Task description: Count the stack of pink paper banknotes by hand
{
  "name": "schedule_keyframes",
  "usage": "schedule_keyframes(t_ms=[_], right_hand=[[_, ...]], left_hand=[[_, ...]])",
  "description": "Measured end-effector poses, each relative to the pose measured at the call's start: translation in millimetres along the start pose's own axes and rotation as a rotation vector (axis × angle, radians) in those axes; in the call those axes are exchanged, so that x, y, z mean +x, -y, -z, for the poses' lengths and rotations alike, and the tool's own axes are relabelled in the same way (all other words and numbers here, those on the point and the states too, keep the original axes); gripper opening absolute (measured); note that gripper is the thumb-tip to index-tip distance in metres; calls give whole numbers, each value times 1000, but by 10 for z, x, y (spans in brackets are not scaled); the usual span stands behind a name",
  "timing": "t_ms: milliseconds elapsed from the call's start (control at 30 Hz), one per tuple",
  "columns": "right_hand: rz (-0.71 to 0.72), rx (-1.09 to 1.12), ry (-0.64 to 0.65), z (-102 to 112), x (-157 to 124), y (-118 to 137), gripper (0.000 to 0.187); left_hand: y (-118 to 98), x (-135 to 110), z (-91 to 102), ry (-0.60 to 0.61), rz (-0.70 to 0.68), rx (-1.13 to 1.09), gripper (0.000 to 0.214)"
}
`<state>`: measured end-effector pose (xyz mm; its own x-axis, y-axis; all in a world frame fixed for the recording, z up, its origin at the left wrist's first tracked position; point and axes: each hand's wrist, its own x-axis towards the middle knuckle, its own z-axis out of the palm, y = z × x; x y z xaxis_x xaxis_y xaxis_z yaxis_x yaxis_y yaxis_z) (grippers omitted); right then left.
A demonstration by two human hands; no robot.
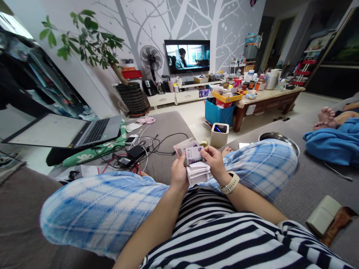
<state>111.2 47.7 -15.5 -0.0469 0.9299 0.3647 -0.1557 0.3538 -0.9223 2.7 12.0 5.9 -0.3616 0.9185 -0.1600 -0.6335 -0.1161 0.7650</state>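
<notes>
In my lap I hold a fanned bundle of banknotes (193, 155), several of them purplish, with a folded stack of white-edged paper (198, 171) hanging below. My left hand (179, 172) is closed around the left side of the bundle, thumb on top. At the upper right corner of the front note, my right hand (214, 160) pinches the edge between thumb and fingers. A cream-banded watch (230, 183) is on my right wrist.
To the left, an open laptop (95, 130) rests on a green cushion (81, 157), with tangled cables and black adapters (137, 152) beside it. Ahead stand a white bin (219, 139) and a cluttered table (269, 95). At right are a metal bowl (291, 144), a wallet (324, 213) and another person's feet (326, 117).
</notes>
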Motion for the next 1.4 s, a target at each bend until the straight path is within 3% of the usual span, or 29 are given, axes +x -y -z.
schedule_keyframes(t_ms=[333, 700, 1300, 1400], right_hand=[[-58, 62, 66, -32, -15, 30, 24], [16, 87, 70, -22, -61, 119, 24], [44, 104, 76, -6, -81, 160, 25], [-3, 149, 96, -10, -75, 135, 29]], left_hand=[[-23, -25, -14, -10, 8, 49, 15], [-5, 1, 15, 17, -2, 43, 16], [-16, -2, 14, 1, 8, 0, 17], [-12, 2, 10, -8, 0, -6, 16]])
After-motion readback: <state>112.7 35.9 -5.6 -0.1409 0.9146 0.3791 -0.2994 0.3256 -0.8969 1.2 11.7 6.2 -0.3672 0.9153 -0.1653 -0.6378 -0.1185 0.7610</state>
